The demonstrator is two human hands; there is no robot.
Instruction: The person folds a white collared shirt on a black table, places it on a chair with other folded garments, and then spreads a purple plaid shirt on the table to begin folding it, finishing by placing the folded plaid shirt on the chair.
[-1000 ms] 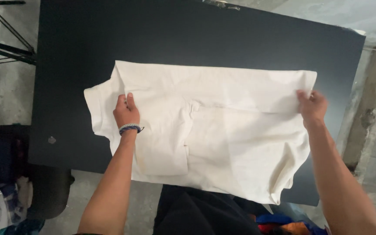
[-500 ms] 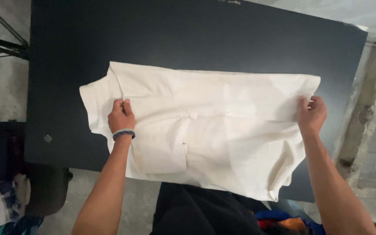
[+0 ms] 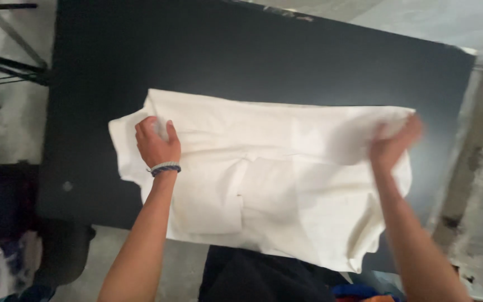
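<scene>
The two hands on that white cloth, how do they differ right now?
The left hand looks sharp in the picture and bunches the white garment near its left end; the right hand is blurred at the garment's right edge. The left hand's wrist carries a dark and pale wristband; the right hand's wrist is bare. Both hands grip the same garment, which lies on the black table and hangs over its near edge.

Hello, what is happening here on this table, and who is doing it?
A person works with bare hands on a white garment spread over a black table. The left hand, with a bracelet at the wrist, grips a bunch of cloth near the garment's left end. The right hand is at the right end, too blurred to tell its grip. The near edge of the cloth hangs over the table's front.
</scene>
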